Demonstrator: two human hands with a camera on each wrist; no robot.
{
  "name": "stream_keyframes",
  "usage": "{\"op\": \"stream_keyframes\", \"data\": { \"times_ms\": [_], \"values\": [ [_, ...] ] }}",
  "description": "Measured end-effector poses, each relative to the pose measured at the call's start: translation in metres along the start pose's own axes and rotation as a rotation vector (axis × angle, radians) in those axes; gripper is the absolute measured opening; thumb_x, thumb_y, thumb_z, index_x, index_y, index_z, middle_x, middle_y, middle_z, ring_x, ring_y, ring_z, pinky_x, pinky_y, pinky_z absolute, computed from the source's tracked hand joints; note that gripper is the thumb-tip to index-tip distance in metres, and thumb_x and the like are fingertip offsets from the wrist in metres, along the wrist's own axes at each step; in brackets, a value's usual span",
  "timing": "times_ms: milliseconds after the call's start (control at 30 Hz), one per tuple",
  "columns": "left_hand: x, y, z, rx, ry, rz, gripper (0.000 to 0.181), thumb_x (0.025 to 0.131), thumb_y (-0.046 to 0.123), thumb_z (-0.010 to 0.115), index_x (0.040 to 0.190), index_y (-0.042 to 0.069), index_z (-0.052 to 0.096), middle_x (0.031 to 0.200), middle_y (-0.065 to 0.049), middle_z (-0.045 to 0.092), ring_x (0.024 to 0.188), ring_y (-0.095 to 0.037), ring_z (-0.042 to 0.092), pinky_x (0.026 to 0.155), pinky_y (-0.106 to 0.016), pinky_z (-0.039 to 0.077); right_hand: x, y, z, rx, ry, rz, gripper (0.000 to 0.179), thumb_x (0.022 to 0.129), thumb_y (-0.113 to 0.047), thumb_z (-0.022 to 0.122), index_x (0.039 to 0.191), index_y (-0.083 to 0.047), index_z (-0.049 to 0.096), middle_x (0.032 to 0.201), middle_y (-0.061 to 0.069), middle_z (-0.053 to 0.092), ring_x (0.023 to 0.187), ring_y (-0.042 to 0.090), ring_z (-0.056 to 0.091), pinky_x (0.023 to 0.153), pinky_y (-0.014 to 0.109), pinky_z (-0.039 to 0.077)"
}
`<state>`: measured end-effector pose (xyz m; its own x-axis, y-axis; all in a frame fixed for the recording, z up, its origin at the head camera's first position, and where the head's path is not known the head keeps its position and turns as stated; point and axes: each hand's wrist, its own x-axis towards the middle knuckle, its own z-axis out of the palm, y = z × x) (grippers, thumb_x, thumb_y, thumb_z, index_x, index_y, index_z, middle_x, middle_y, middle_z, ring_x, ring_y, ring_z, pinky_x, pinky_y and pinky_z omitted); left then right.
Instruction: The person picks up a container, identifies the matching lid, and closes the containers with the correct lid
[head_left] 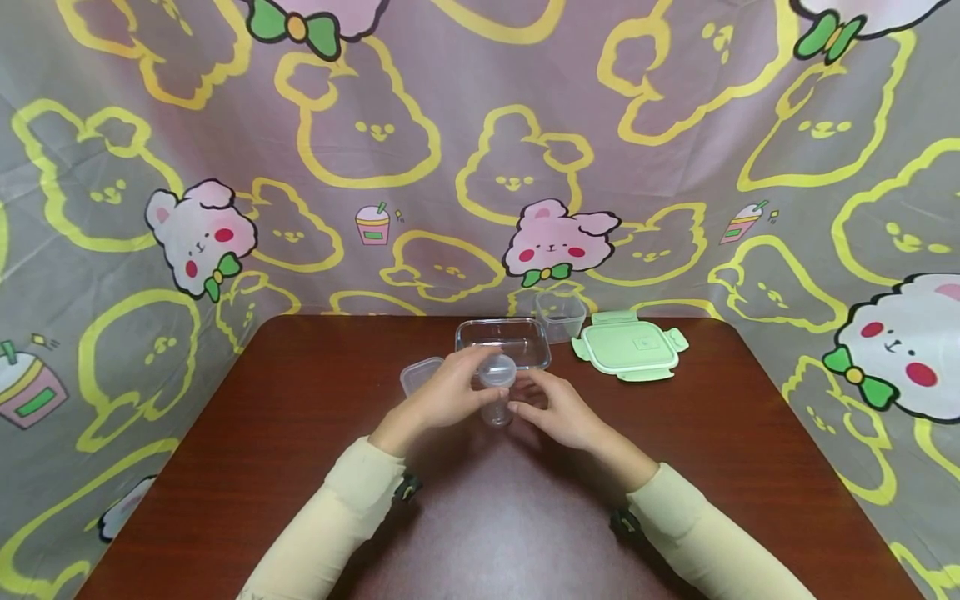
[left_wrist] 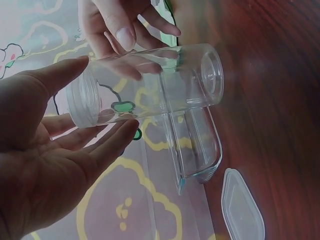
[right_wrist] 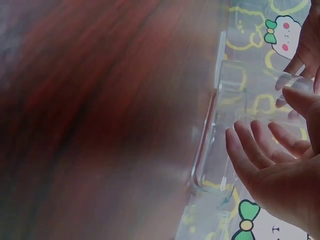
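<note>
Left hand pinches the lid of the clear jar, held upright; right hand curves loosely around the body, can't tell if it's touching. Glass box sits just behind, near the far edge; brown tabletop stretches between the forearms.

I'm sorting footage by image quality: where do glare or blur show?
Head view: pale glare on the table near the bottom edge; left wrist: cloth washed out at top left, small highlights on the jar; right wrist: the table soft and blurred.
</note>
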<state>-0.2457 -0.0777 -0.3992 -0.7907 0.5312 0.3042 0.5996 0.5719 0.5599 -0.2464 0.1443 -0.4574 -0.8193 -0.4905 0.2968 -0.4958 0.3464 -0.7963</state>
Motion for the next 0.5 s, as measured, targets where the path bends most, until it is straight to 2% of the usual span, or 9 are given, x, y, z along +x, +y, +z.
{"op": "stream_keyframes", "data": {
  "times_ms": [133, 400, 500],
  "values": [
    [-0.0010, -0.0006, -0.0017, 0.004, 0.013, 0.001, 0.058, 0.091, 0.020, 0.079, 0.139, -0.001, 0.056, 0.130, -0.015, 0.064, 0.114, -0.026, 0.063, 0.099, -0.042, 0.052, -0.0010, -0.0010, -0.0009, 0.002, -0.001, 0.001, 0.038, 0.094, -0.006, 0.073, 0.129, 0.000, 0.062, 0.118, 0.014, 0.070, 0.106, 0.030, 0.070, 0.092, 0.045, 0.058],
    [-0.0045, -0.0016, -0.0065, 0.003, 0.008, -0.009, 0.061, 0.093, 0.021, 0.077, 0.144, -0.001, 0.053, 0.136, -0.017, 0.061, 0.123, -0.029, 0.060, 0.105, -0.045, 0.048, -0.0029, -0.0002, -0.0016, -0.023, 0.002, -0.005, 0.035, 0.094, -0.007, 0.072, 0.127, 0.002, 0.063, 0.120, 0.017, 0.070, 0.106, 0.030, 0.070, 0.093, 0.046, 0.057],
    [-0.0072, -0.0035, -0.0087, -0.003, 0.006, -0.019, 0.061, 0.093, 0.021, 0.077, 0.144, -0.003, 0.053, 0.135, -0.018, 0.062, 0.119, -0.030, 0.061, 0.101, -0.044, 0.051, -0.0043, 0.0006, -0.0027, -0.039, 0.004, 0.004, 0.035, 0.094, -0.009, 0.072, 0.127, 0.002, 0.063, 0.120, 0.017, 0.070, 0.106, 0.030, 0.070, 0.094, 0.046, 0.056]
  ]
}}
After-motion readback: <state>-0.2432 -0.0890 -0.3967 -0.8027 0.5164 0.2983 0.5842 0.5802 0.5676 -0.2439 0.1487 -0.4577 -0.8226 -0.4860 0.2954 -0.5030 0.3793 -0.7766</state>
